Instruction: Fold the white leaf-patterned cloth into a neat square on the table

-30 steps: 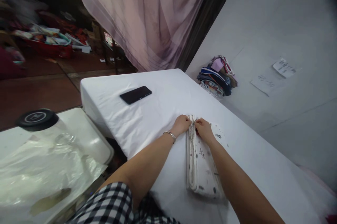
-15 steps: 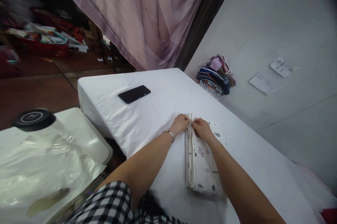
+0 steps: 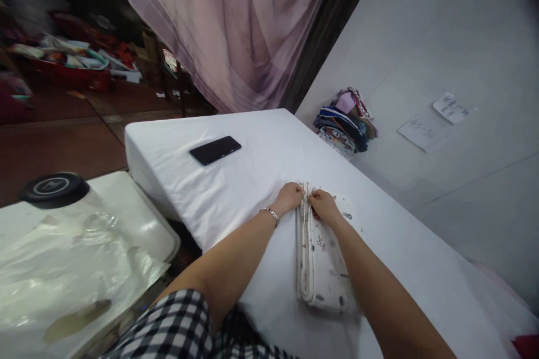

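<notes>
A white cloth covers the table [image 3: 261, 134], smooth at its rounded far left corner and wrinkled along its left side. On it, toward the far left, a black smartphone [image 3: 215, 150] lies flat. Nearer and to the right lies a folded length of white printed fabric [image 3: 322, 283], its layered folds facing left. Just left of the table, lower down, is a white, round-cornered surface [image 3: 112, 182] bearing a crumpled translucent plastic bag [image 3: 63, 269] and a clear jar with a black lid [image 3: 54, 190]. Beyond, on the reddish-brown floor [image 3: 63, 145], are a red tub [image 3: 69, 75] and small pale scraps [image 3: 160, 94].
</notes>
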`<state>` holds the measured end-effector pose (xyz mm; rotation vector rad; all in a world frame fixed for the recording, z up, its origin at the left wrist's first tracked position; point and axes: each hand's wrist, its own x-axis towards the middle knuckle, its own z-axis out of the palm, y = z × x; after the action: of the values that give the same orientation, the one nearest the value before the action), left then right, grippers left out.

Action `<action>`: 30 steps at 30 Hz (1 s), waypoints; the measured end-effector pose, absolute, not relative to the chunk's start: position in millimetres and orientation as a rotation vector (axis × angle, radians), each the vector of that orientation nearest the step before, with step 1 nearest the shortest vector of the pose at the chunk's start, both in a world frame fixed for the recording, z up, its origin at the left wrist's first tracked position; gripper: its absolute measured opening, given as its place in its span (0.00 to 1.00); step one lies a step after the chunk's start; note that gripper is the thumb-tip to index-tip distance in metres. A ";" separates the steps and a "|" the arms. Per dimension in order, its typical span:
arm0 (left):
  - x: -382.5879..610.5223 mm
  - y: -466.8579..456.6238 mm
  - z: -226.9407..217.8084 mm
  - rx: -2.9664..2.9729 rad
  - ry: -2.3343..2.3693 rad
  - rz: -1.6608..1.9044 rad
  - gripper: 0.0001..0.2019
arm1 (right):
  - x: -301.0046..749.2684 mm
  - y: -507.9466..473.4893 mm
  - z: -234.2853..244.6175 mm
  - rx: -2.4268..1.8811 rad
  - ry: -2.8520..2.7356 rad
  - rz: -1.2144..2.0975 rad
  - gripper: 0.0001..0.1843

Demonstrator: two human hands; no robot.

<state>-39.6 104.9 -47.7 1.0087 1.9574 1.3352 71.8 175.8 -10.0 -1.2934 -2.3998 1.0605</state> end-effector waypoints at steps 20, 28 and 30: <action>-41.0 105.6 -48.4 1.015 2.005 1.278 0.09 | 63.2 175.9 -8.4 -1.292 -2.502 0.898 0.08; -40.2 105.4 -46.6 1.009 2.023 1.261 0.09 | 66.3 178.7 -10.1 -1.315 -2.481 1.009 0.07; -40.1 105.8 -46.7 1.011 2.022 1.268 0.09 | 67.0 179.8 -10.9 -1.309 -2.463 1.042 0.07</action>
<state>-40.1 105.8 -46.7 1.0107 2.0222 1.2683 67.0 179.8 -10.9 -1.3087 -2.4631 1.0422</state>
